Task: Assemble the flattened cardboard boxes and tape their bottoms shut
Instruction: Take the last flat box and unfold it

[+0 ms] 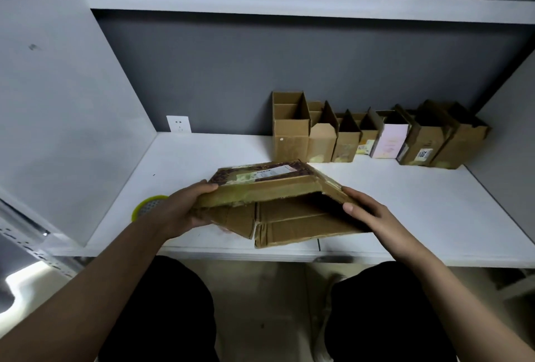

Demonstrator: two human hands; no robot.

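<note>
A worn, partly flattened brown cardboard box (278, 205) with a shipping label on top hangs just above the front of the white table (202, 156). Its opening faces me and its lower flaps spread toward the table edge. My left hand (185, 208) grips the box's left corner, thumb on top and fingers underneath. My right hand (364, 211) holds the right side flap, fingers curled over its edge. A roll of tape with a yellow-green rim (147, 207) lies on the table, half hidden behind my left wrist.
Several assembled boxes (376, 136), open tops up, stand in a row along the back wall, from the middle to the right. A wall socket (179, 123) sits at the back left. A shelf (289, 3) runs overhead. My knees are under the table edge.
</note>
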